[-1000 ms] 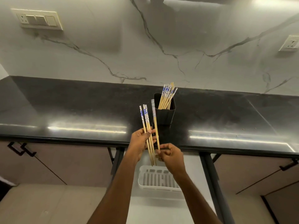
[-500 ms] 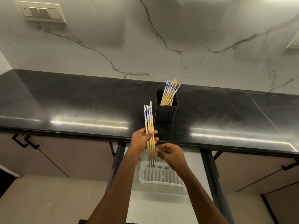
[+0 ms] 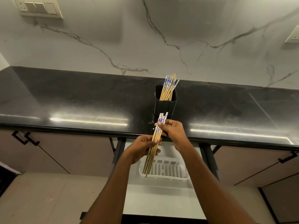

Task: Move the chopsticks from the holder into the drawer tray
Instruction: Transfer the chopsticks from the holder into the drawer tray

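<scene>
A black square holder [image 3: 165,105] stands on the dark countertop [image 3: 80,101] with several wooden chopsticks [image 3: 169,88], blue-patterned at the top, leaning in it. A bundle of several more chopsticks [image 3: 153,146] slants down in front of the counter edge. My left hand [image 3: 142,149] grips the bundle at its middle. My right hand [image 3: 173,131] pinches its patterned upper ends. The bundle's tips hang over the left end of the white slotted tray [image 3: 166,171] in the open drawer [image 3: 155,201] below.
Closed cabinet doors with black handles [image 3: 25,138] flank the drawer on both sides. Dark frame posts [image 3: 208,157] stand beside the drawer opening. A marble wall with a switch plate [image 3: 38,8] rises behind the counter.
The bundle has tilted, its tips swinging down toward the tray. My right hand, empty a moment ago, has moved up and taken hold of the bundle's patterned ends.
</scene>
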